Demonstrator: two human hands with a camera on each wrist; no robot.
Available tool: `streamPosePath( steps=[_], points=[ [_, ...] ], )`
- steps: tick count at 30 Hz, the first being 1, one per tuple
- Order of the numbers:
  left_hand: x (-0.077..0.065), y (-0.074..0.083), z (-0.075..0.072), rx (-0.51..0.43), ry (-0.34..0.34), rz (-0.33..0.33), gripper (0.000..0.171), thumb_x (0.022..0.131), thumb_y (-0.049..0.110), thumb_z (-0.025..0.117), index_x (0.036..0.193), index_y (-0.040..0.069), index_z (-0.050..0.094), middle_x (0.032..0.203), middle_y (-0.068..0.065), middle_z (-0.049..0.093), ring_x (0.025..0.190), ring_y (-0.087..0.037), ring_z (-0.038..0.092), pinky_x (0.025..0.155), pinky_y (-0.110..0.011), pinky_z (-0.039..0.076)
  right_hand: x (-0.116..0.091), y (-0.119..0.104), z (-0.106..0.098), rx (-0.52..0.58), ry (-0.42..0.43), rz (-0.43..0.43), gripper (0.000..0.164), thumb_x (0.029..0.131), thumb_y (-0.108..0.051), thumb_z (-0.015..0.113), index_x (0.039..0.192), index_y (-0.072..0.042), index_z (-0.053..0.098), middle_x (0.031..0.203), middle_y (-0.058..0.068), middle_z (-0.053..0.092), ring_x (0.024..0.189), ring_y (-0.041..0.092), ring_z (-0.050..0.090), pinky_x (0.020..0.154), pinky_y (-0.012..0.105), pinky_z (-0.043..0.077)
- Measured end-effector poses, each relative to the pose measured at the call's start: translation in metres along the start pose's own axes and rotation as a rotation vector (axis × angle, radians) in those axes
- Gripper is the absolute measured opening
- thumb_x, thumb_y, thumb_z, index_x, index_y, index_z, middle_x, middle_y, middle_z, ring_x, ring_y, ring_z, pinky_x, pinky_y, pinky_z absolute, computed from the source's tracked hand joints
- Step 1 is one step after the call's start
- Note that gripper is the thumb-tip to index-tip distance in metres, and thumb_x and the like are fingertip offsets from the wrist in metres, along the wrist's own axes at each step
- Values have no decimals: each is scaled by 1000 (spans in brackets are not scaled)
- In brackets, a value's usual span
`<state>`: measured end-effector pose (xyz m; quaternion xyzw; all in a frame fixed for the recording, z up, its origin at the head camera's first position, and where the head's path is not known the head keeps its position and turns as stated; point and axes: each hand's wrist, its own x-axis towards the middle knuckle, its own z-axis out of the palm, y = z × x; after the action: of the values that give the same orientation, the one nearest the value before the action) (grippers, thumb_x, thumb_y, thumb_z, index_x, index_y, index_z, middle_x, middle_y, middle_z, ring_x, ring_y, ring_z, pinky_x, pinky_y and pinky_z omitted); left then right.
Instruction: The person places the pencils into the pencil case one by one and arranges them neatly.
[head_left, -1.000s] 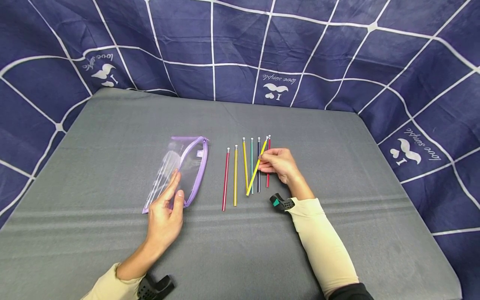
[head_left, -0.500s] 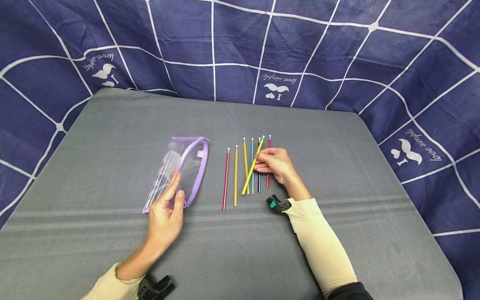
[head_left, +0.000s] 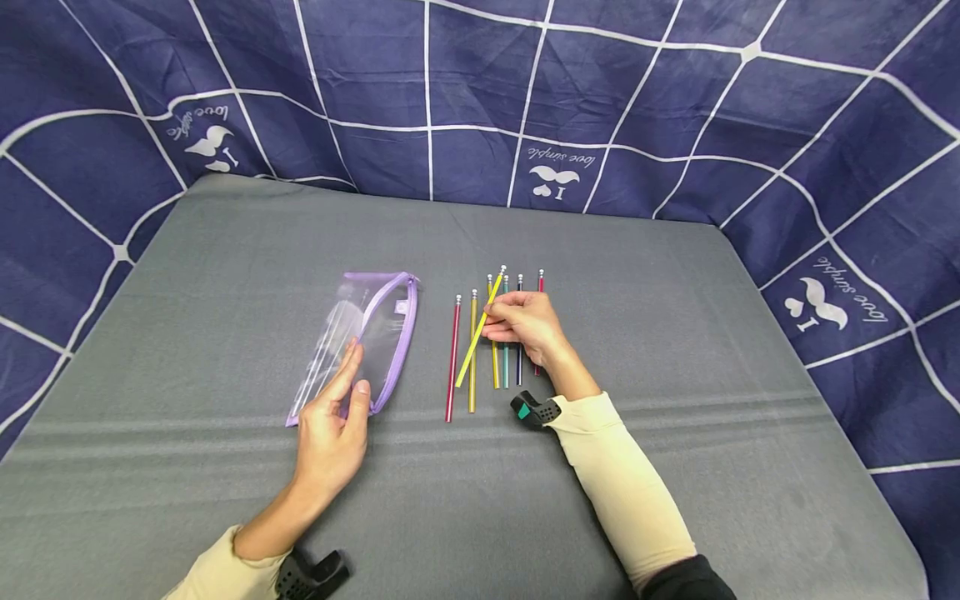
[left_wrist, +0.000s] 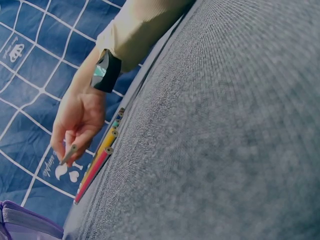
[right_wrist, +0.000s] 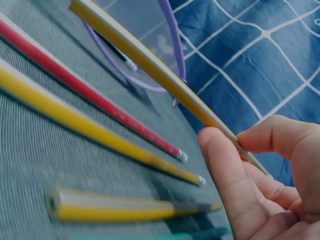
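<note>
The head view showed a soft, limp pouch (head_left: pixel 407 329) of clear plastic, trimmed in smooth purple with a curved opening, lying on matte grey cloth (head_left: pixel 637 283) that looked finely ribbed from the wrists. At 3 o'clock from it, 6 slim, glossy, straight pencils lay roughly side by side with pale-tipped ends toward 12 o'clock: a red pencil (head_left: pixel 453 358), 2 yellow, a teal pencil (head_left: pixel 506 367), a dark blue pencil (head_left: pixel 520 367) and another red. Behind hung creased blue fabric (head_left: pixel 480 92) with white grid lines.

The right hand (head_left: pixel 527 321) pinched a 7th, the bright yellow pencil (head_left: pixel 474 343), between thumb and fingertips, clear of the cloth, its pale end tilted toward 1 o'clock and its other end toward 7. At 8 o'clock from that hand, the left hand (head_left: pixel 332 437) rested its straight fingers on the pouch, thumb spread apart. In the right wrist view, a dark rod (right_wrist: pixel 114 49) with a whitish end showed through or beside the plastic; I could not tell whether it lay inside.

Compared with 0.5 s earlier, the right hand and its pencil had shifted toward 9 o'clock, from over the teal and dark blue pencils to across the leftmost yellow; the left hand and pouch had stayed put.
</note>
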<state>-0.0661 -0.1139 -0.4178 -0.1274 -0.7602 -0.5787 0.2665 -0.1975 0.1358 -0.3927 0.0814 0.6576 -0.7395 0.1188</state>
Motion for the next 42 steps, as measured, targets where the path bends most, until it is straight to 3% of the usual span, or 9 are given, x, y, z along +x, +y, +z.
streamPosePath(
  steps=[42],
  points=[
    [1,-1,-1,35,-21,-5,44,91,-15,53,135,-12,53,141,-22,51,133,-16,46,112,-22,33,5,10,82,110,-79,-13,7,87,14,61,89,7,62,66,12,67,55,17,68,55,25,59]
  ],
)
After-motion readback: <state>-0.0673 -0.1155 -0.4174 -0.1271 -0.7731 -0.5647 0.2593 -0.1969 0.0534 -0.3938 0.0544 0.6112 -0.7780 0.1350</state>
